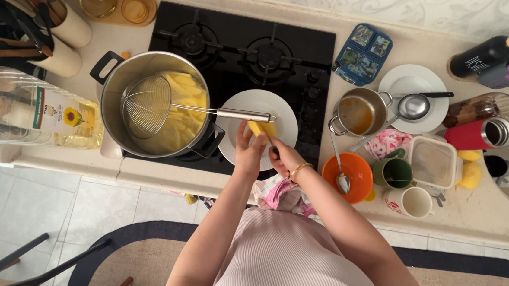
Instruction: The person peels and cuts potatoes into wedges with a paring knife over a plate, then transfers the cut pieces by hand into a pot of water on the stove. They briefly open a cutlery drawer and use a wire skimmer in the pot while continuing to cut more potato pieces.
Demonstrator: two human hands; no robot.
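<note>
A: Object in hand?
B: Peeled potato point(261, 128), pale yellow, smooth, blocky with cut faces. It is held over the white plate point(240, 108) on the black hob point(287, 36).
A: Hands?
B: Left hand point(248, 150) curled, fingers pinching the potato. Right hand point(284, 156) closed around a knife handle; blade mostly hidden.
A: Nearby?
B: Steel pot point(120, 78) of potato strips point(184, 113), wire skimmer point(147, 105) resting across it.

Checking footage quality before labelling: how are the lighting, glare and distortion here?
Head view: even daylight with soft shadows; mild glare on the steel pot rim and black hob; wide-angle bending at the edges; hands sharp, left hand and right hand.
</note>
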